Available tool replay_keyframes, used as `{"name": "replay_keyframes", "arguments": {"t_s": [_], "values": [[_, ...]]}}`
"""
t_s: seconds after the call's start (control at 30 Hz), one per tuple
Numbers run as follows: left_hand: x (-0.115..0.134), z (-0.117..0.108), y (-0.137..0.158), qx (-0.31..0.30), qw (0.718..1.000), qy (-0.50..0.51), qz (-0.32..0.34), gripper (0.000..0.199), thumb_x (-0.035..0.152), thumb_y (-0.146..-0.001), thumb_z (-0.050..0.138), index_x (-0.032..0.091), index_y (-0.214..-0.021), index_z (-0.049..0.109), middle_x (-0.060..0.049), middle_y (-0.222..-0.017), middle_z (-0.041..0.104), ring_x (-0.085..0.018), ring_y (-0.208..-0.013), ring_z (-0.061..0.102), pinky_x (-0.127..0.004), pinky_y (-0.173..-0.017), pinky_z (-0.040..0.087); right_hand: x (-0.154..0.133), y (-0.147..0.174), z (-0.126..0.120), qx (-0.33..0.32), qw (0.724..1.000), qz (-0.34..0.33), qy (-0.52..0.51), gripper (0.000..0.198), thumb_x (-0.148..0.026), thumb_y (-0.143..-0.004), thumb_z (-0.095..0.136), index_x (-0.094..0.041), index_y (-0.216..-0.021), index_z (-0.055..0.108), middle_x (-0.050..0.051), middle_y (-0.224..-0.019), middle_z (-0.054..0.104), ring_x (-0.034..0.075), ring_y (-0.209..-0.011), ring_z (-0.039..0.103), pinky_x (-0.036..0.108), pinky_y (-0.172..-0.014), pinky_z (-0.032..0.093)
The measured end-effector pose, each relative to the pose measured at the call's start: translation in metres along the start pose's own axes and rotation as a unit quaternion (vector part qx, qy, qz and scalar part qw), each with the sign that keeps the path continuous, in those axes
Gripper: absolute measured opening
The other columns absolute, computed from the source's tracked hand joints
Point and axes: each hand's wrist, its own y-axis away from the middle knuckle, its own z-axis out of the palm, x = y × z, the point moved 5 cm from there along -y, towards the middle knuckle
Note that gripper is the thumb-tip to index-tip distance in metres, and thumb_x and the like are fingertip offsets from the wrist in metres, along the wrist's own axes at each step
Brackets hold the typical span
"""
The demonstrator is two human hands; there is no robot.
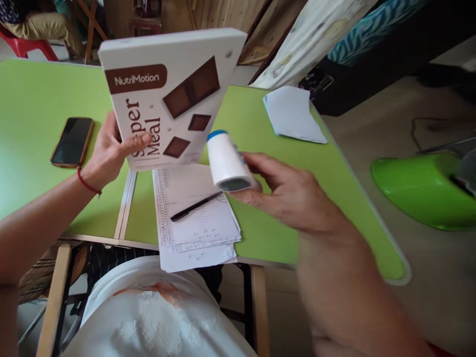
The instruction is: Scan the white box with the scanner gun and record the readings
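My left hand grips a white NutriMotion box by its lower left edge, thumb across the printed front. The box stands tilted above the table, its front with brown chocolate pictures facing me. In my right hand is a white infrared thermometer, its blue-rimmed end pointing away and its dark oval display towards me. The thermometer is just right of the box's lower corner; whether they touch I cannot tell. Beneath them lie handwritten papers with a black pen on top.
A phone in a brown case lies left on the green table. Folded white paper rests near the right edge. Beyond that edge is a green plastic seat. A seated person's leg shows at the upper left.
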Motion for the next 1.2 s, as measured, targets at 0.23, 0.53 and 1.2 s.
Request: {"name": "replay_keyframes", "arguments": {"t_s": [0.23, 0.53, 1.2], "values": [[-0.070, -0.001, -0.038, 0.020, 0.998, 0.052, -0.008, 0.071, 0.036, -0.056, 0.096, 0.022, -0.110, 0.052, -0.007, -0.108, 0.072, -0.029, -0.103, 0.070, -0.046, -0.092, 0.058, 0.068, -0.035, 0.006, -0.077, 0.976, 0.003, 0.204, 0.050, -0.034, -0.079, 0.071, -0.027, -0.128, 0.067, 0.010, -0.118, 0.071, 0.033, -0.113, 0.068, 0.056, -0.103, 0.052], [-0.071, 0.005, -0.044, -0.049, 0.997, -0.060, -0.025, 0.076, 0.050, -0.057, 0.094, 0.025, -0.118, 0.055, -0.010, -0.126, 0.067, -0.033, -0.123, 0.061, -0.047, -0.101, 0.053, 0.089, -0.028, 0.018, -0.050, 0.971, -0.013, 0.232, 0.049, -0.037, -0.082, 0.071, -0.025, -0.129, 0.066, 0.013, -0.116, 0.070, 0.034, -0.108, 0.066, 0.059, -0.099, 0.052], [-0.068, 0.008, 0.021, -0.177, 0.835, -0.490, -0.179, 0.138, 0.060, -0.055, 0.086, 0.006, -0.161, 0.017, -0.031, -0.168, 0.005, -0.051, -0.154, -0.005, -0.069, -0.119, -0.013, -0.007, -0.015, 0.025, 0.027, 0.999, -0.038, 0.007, 0.009, -0.023, -0.073, 0.070, -0.026, -0.070, 0.062, -0.003, -0.061, 0.062, 0.012, -0.051, 0.051, 0.031, -0.050, 0.040]]}}
